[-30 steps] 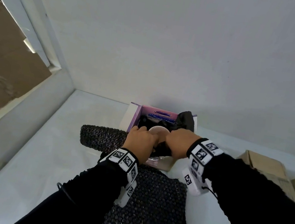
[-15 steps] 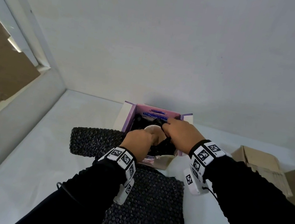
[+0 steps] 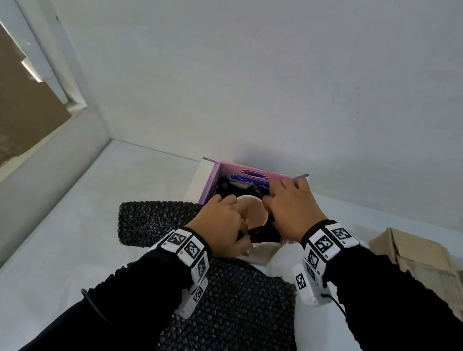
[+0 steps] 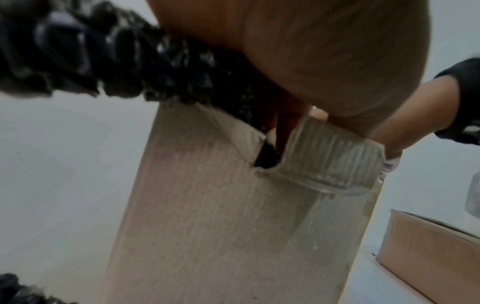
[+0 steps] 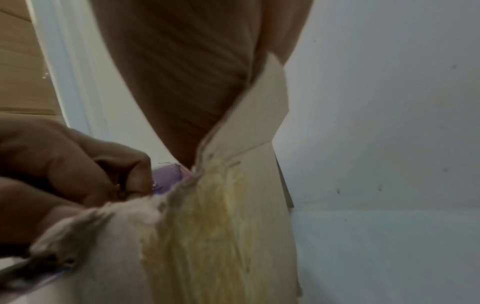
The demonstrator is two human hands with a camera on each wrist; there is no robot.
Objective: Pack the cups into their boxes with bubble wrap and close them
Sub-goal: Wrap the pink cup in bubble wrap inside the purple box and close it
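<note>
An open box (image 3: 208, 181) with purple inner walls stands against the back wall. A pale cup (image 3: 253, 212) sits in it, mouth up, with black bubble wrap (image 3: 233, 189) packed around it. My left hand (image 3: 239, 225) is at the box's near left edge, fingers curled, pinching wrap beside the cup. My right hand (image 3: 274, 191) lies over the right side and presses wrap down behind the cup; its fingertips are hidden. The left wrist view shows the box's outer wall (image 4: 233, 226) with wrap (image 4: 103, 61) spilling over its rim. A side flap (image 5: 259, 123) leans on my right palm.
Two sheets of black bubble wrap lie on the white table, one left of the box (image 3: 152, 220), one under my forearms (image 3: 233, 324). Brown cardboard boxes (image 3: 420, 261) sit at the right. White walls close off the back and left.
My right hand has pushed the raised tuft of black wrap down into the box and moved toward its far right corner. The left hand stays at the near edge.
</note>
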